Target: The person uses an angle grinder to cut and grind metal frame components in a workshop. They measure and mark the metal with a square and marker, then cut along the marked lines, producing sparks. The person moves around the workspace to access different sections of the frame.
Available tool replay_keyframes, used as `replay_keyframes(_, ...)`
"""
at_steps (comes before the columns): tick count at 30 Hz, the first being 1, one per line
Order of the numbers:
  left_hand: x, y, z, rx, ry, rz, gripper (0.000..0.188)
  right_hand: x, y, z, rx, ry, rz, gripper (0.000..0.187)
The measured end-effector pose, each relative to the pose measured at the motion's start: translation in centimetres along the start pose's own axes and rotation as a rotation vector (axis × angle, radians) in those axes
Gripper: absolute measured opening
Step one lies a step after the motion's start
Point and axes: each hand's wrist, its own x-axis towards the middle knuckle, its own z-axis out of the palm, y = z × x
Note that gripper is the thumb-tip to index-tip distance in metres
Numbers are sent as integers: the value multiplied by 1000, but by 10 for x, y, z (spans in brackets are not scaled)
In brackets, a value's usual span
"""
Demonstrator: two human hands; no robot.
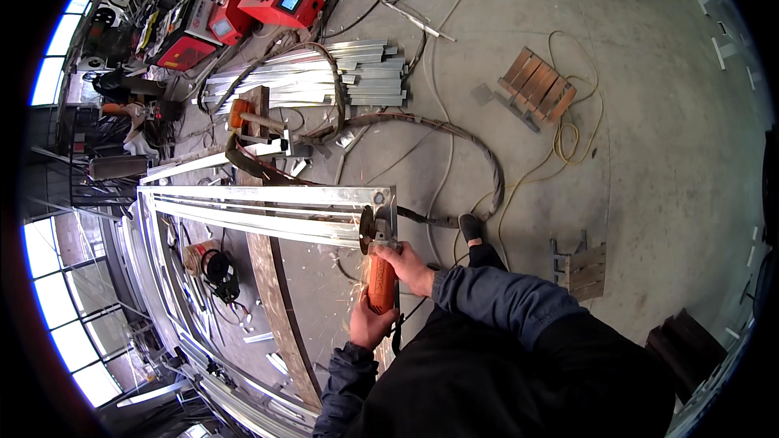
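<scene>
An orange angle grinder (381,282) is held in both of my hands in front of my body. My left hand (372,323) wraps round the rear of its body. Closer to the head, my right hand (412,269) grips the tool from the right side. The grinder's disc (367,229) is at the right end of a shiny metal frame (268,195), close against its corner; the exact contact is hard to see. Sparks fly below the disc, beside the tool. The frame's long bars run off to the left.
A wooden plank (280,316) lies under the frame. Beyond it are an orange-headed mallet (240,113), stacked metal profiles (373,73) and red machines (284,2). A thick dark hose (479,150) loops over the floor. Wooden stools (537,85) stand at the right.
</scene>
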Motion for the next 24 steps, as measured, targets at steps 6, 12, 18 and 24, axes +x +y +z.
replay_keyframes(6,7,-12,6,-14,94,114,83,6,5,3,-2,84,-25,51)
replay_keyframes(12,8,-11,1,-56,-8,4,85,3,-1,6,-1,79,-68,45)
replay_keyframes(18,10,-13,-1,-84,-41,89,71,0,2,5,13,82,-52,49)
replay_keyframes(24,2,-1,-4,-59,-12,75,69,-8,-7,9,-20,88,-24,50)
